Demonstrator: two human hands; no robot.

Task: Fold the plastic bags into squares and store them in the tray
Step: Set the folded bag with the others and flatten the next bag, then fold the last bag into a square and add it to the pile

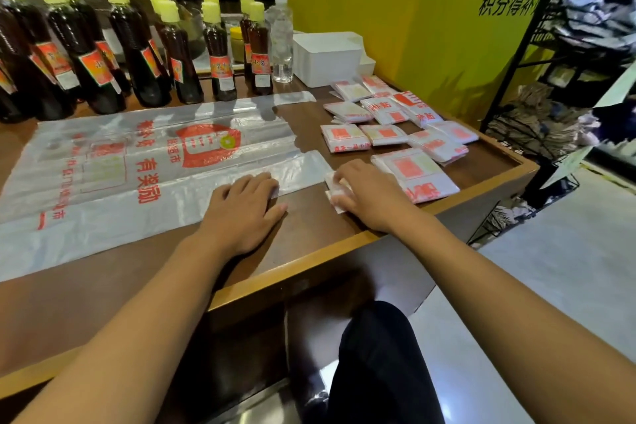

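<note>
Left hand [242, 213] flat, fingers straight, pressing the near edge of the spread-out plastic bag [137, 162] on the desk [309, 231]. Right hand [370, 194] fingers curl over a small folded bag [334, 188], mostly hidden beneath them. Finished folded squares [395, 124] lie just beyond; white tray [327, 58] at the back.

Head camera looks down (steeply) at table [309, 231].
</note>
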